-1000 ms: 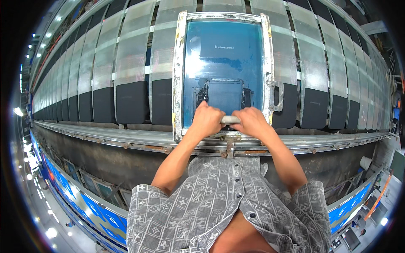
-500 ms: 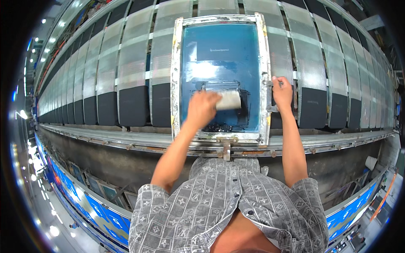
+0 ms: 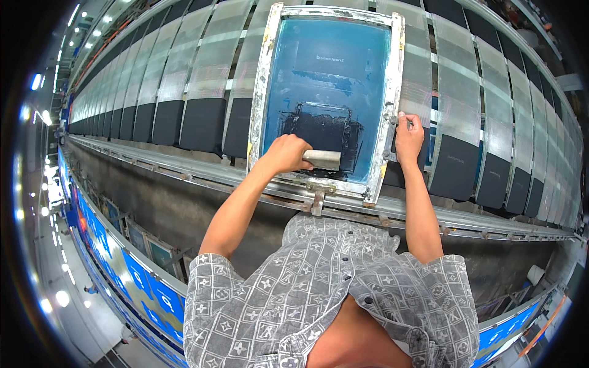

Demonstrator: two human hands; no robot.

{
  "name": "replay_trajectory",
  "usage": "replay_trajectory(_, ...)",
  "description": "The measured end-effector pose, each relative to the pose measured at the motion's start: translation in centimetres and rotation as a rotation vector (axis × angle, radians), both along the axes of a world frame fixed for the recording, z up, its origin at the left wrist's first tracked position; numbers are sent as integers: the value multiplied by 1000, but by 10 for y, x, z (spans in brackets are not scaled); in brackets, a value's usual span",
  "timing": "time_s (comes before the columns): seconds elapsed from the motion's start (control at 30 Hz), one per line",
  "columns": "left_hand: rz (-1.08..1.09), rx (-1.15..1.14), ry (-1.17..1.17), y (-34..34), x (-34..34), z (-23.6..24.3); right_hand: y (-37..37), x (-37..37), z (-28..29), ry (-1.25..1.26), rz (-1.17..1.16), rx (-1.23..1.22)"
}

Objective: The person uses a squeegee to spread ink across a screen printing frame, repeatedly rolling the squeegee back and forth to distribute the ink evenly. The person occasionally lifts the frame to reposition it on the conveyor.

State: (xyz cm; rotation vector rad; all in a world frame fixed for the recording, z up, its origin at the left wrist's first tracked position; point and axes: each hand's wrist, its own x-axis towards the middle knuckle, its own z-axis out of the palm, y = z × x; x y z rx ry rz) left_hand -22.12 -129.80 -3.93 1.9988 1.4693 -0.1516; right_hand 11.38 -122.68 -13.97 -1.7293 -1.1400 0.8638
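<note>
The left hand [image 3: 287, 153] has pulled the squeegee [image 3: 321, 159] nearer since half a second ago; it is now low on the blue screen [image 3: 328, 67], near its near edge. That hand is closed around the squeegee. The right hand [image 3: 408, 132] still grips the frame [image 3: 384, 132] on the right side. The squeegee's blade is hidden. One screen, one squeegee, many dark panels [image 3: 165, 122] along the long desk [image 3: 184, 168].

Left hand [image 3: 287, 153] gripping squeegee [image 3: 322, 159] on blue screen [image 3: 331, 73], right hand [image 3: 409, 130] holding frame [image 3: 392, 104]
</note>
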Motion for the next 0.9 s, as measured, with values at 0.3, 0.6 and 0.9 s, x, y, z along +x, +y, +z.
replay_trajectory(0.3,-180,-514,-201,92,-13,-25,9,-9,-17,-245,-58,-1)
replay_trajectory(0.6,-63,298,-121,135,-19,-9,58,-91,89,-254,716,92)
replay_trajectory(0.9,-53,385,-138,21,-15,-40,-39,-127,68,-679,987,165)
